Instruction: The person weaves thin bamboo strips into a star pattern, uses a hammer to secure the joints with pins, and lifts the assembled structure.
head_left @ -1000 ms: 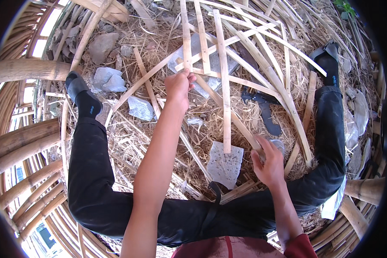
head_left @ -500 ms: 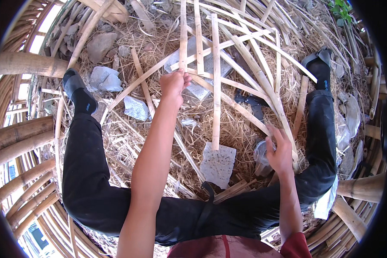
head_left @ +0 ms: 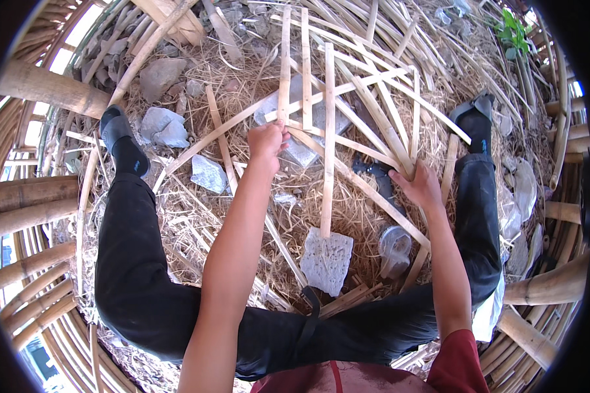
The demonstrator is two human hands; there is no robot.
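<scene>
My left hand (head_left: 267,141) is closed around the lower end of an upright bamboo strip (head_left: 284,72), where other strips cross it. My right hand (head_left: 421,186) grips the near end of a wider bamboo strip (head_left: 385,130) that slants away to the far left; its palm side is hidden. Between the hands, a vertical strip (head_left: 329,150) lies over a crossing strip (head_left: 351,143) and a long diagonal strip (head_left: 377,191). The diagonal strip's near end reaches past my right wrist. Together the strips form a loose, open lattice over the straw.
A pitted stone block (head_left: 326,262) and a clear plastic cup (head_left: 395,243) stand near my legs. Dark tool-like object (head_left: 377,171) lies under the strips. Rocks (head_left: 164,127) are at left, loose bamboo strips (head_left: 432,49) at far right. Bamboo poles (head_left: 52,92) flank both sides.
My right hand has moved forward from the near end of the diagonal strip to the wider slanting strip. My left hand keeps its hold. The view has shifted slightly.
</scene>
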